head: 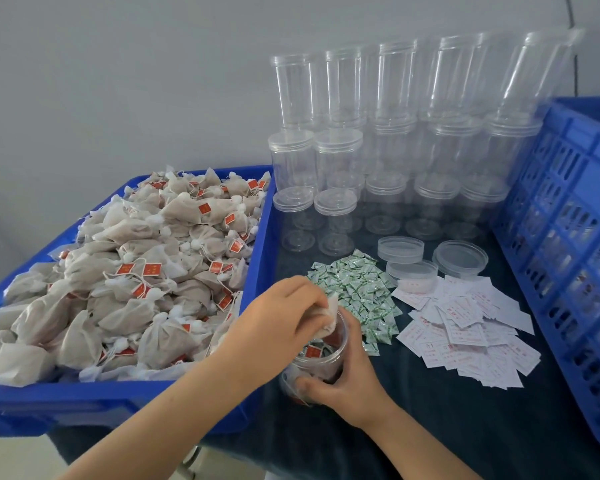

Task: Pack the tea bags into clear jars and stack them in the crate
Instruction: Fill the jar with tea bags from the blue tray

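The open jar (317, 358) sits low in the middle of the frame, on the dark cloth (430, 427) just right of the blue bin (84, 403). Its long axis is tilted, the mouth leaning toward the upper right and away from the camera, the base nearer the bottom of the frame. Some bags with red tags already lie inside; how full it is I cannot tell through the hands.

The right hand (343, 379) wraps the jar's lower wall from the right, thumb across the near side, fingers curled behind, holding it at that slant. The left hand (284, 313) comes in from the lower left and hovers right over the mouth, its fingers pinching a tea bag (328, 318) whose white paper pokes out at the rim. The bag is directly above and partly inside the opening, so the coming move looks like a short push down along the jar's tilted axis, and the left hand is the one placed to make it.

Outward: the heap of tea bags (136, 265) fills the bin to the left. Small green sachets (357, 292) and white slips (465, 327) lie right of the jar, loose lids (459, 258) beyond them. Empty jars (395, 140) stand stacked in the upper middle, and the blue crate (568, 237) stands on the right edge.
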A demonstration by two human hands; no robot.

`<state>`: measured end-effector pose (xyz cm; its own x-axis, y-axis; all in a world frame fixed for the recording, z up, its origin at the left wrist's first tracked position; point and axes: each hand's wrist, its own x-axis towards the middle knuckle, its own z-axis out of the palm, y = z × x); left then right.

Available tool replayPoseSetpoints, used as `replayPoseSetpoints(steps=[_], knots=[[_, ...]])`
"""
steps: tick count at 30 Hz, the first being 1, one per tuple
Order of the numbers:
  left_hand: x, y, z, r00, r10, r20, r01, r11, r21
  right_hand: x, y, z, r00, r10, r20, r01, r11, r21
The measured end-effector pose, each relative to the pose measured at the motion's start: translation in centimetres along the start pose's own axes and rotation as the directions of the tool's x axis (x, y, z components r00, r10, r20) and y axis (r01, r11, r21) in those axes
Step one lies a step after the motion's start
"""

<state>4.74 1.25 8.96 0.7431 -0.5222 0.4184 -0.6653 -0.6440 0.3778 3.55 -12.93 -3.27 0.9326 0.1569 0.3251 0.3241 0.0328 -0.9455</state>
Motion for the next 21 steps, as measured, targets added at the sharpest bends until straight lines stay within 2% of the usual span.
replayPoseSetpoints(steps=[9,14,18,21], knots=[[0.5,0.3,-0.6,0.978,-0.037,0.205,0.012,0.993,0.120,0.3,0.1,0.0,0.999,-0.048,-0.013,0.048,0.998,-0.032],[2.1,1.1,-0.4,0.900,-0.114,0.421,-0.035,0.944,0.329,0.3,-0.1,0.1,0.999,-0.044,0.001,0.044,0.999,-0.024],[3.6,1.7,0.0,0.827,-0.198,0.527,-0.067,0.895,0.441,0.2,-0.1,0.0,0.999,-0.048,0.003,0.048,0.998,-0.034],[4.1,1.9,0.5,0.800,-0.211,0.562,-0.150,0.836,0.528,0.2,-0.2,0.0,0.999,-0.052,0.001,0.052,0.998,-0.042]])
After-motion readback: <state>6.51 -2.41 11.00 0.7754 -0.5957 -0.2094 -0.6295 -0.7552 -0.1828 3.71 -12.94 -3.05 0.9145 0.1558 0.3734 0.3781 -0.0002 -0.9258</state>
